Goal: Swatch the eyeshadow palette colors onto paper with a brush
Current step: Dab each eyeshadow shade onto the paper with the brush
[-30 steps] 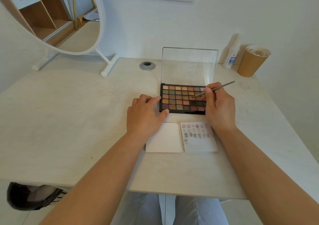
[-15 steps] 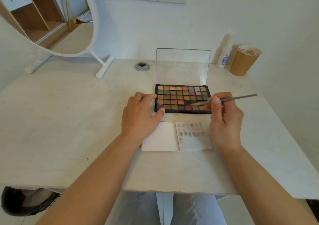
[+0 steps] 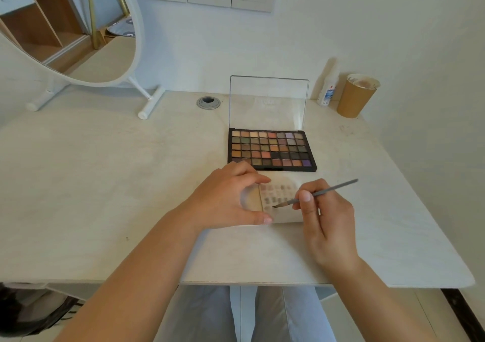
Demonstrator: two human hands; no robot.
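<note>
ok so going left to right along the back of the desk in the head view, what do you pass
mirror → cable hole → palette lid → bottle → cup

The eyeshadow palette (image 3: 271, 149) sits open on the surface (image 3: 105, 184), black tray with rows of small square pans in tans, greens, oranges and purples, clear lid standing upright behind it. Just in front lies the paper (image 3: 282, 214), white with rows of faint smudgy swatches. The brush (image 3: 316, 194), thin and grey, is angled with its dark tip down on the paper by the swatches.
</note>
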